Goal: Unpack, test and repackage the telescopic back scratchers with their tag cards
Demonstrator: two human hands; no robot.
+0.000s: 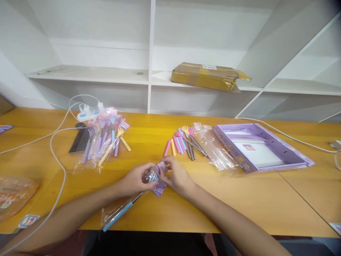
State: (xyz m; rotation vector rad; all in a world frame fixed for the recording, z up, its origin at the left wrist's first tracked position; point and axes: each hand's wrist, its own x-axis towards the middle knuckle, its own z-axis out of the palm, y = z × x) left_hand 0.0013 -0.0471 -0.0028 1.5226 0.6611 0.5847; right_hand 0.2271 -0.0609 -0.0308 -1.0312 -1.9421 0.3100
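My left hand (pixel 137 179) and my right hand (pixel 176 175) meet at the front middle of the yellow table (pixel 239 199). Both are closed on the top end of a blue-handled back scratcher in a clear bag (pixel 125 209) with a purple header card (pixel 159 185). Its handle slants down to the left towards the table's front edge. Beyond my hands lies a row of unwrapped scratchers (pixel 183 142) with pink, yellow and blue handles. A pile of bagged scratchers (pixel 106 140) lies at the back left.
Empty clear bags (pixel 215 149) lie beside an open purple box (pixel 261 147) at the right. A power strip (pixel 87 112) with white cables, and a dark phone (pixel 80 140), sit at the back left. A taped cardboard parcel (pixel 207 75) rests on the white shelf behind.
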